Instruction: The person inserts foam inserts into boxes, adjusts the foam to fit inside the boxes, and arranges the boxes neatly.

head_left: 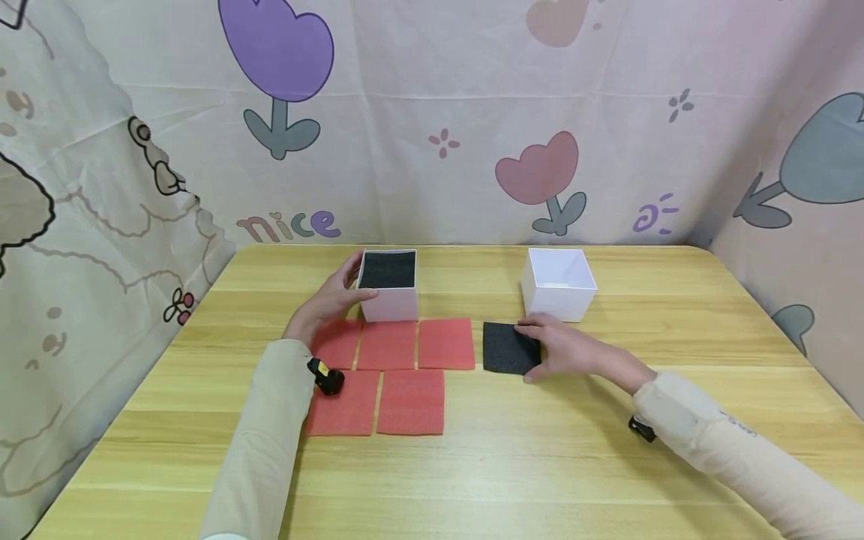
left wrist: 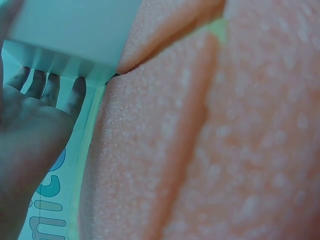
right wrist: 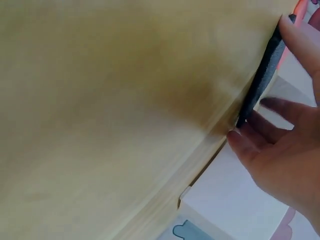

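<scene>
My right hand grips black square, right of red squares, thumb near, fingers far. Looks light, soft; I'd pinch edges gently. My left hand holds left box.

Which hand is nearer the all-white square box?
Right. The right hand is just in front of that box; the left hand is farther left, at the white box with black inside.

The word "nice" stands on the backdrop; a marking on the right sleeve is illegible.
</scene>
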The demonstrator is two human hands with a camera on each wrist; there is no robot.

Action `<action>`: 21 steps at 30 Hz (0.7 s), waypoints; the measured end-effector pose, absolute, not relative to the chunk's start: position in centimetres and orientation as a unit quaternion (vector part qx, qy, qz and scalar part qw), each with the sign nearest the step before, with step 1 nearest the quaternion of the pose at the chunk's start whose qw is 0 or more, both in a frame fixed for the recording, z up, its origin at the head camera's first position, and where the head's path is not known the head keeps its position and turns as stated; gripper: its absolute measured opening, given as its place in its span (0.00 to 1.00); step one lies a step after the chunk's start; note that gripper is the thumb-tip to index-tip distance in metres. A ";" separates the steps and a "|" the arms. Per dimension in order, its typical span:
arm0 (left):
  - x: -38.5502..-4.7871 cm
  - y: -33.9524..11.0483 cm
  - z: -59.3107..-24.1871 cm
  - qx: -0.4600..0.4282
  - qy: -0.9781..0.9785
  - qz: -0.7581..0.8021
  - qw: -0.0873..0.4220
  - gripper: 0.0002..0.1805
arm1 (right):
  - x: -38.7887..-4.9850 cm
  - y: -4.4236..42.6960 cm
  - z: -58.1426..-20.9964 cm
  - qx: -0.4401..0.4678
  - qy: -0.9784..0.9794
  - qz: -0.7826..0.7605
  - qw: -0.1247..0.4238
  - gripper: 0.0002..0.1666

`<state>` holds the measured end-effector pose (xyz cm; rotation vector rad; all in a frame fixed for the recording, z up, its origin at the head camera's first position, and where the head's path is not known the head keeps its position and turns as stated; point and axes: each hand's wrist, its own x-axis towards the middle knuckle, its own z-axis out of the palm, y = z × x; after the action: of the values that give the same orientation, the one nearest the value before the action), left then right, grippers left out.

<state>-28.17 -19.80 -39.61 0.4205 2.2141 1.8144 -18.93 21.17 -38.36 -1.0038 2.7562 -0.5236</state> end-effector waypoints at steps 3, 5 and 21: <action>-28.3 -19.8 -39.6 0.141 0.761 0.621 0.124 0.50 | -18.8 21.1 -38.6 -0.335 0.920 -0.190 0.069 0.50; -28.3 -19.8 -39.6 0.141 0.764 0.618 0.125 0.50 | -18.7 21.1 -38.6 -0.342 0.917 -0.197 0.056 0.51; -28.2 -19.8 -39.6 0.143 0.761 0.621 0.122 0.51 | -18.7 21.4 -37.1 -0.350 0.910 -0.209 0.078 0.54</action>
<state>-28.24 -19.79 -39.63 0.4158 2.2216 1.8107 -18.68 21.37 -37.13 -1.0497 2.7248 -0.6260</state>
